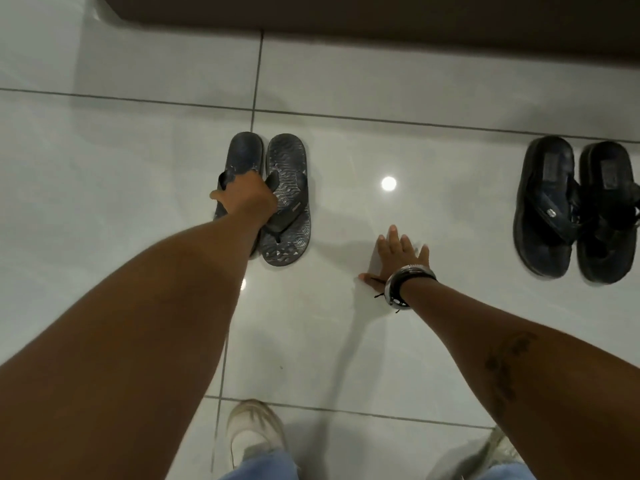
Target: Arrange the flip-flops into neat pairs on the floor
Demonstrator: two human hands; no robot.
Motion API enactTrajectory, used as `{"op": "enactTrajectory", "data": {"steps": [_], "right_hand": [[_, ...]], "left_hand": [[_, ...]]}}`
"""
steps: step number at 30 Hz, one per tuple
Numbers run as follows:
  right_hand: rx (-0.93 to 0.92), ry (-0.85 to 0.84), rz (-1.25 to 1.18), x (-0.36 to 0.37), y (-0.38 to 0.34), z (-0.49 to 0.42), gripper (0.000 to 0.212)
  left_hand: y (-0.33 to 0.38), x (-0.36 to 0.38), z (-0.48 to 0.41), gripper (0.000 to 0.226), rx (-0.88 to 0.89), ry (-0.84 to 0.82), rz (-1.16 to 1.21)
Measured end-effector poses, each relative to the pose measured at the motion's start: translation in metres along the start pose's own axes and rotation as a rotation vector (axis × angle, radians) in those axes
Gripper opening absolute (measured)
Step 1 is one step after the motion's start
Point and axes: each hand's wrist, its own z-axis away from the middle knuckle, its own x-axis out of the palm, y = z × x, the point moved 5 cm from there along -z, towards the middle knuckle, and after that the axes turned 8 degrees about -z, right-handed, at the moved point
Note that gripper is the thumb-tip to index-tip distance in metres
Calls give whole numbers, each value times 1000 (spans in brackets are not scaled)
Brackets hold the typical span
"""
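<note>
Two dark grey flip-flops lie side by side on the white tiled floor (138, 168): a plain one (244, 152) on the left and a wave-patterned one (285, 161) on the right. My left hand (246, 199) reaches down over them with its fingers closed on the straps of the left flip-flop; the fingertips are hidden. My right hand (398, 258) is spread flat on the floor to their right, holding nothing. A second pair of thick black flip-flops, one (543, 209) beside the other (606, 216), stands together at the right edge.
A dark brown piece of furniture or wall base (381, 15) runs along the top. My two feet in pale shoes, the left (254, 434) and the right (502, 452), stand at the bottom. A bracelet (405, 282) circles my right wrist.
</note>
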Motion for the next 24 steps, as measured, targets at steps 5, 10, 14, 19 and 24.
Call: {"op": "enactTrajectory", "data": {"steps": [5,10,14,19,24], "right_hand": [[32,21,-13,8,-11,-2,110],[46,44,-32,13,-12,-5,117],[42,24,-56,11,-17,-4,124],[57,-37,-98,1,-18,-1,133],[81,-179,-90,-21,-25,8,135]], "left_hand": [[-16,-13,-35,38,-15,22,7],[-20,-22,-62,59,-14,9,27],[-19,-22,-72,67,-8,1,30],[-22,-28,-68,67,-4,13,7],[-28,-65,-40,69,-46,148,23]]}}
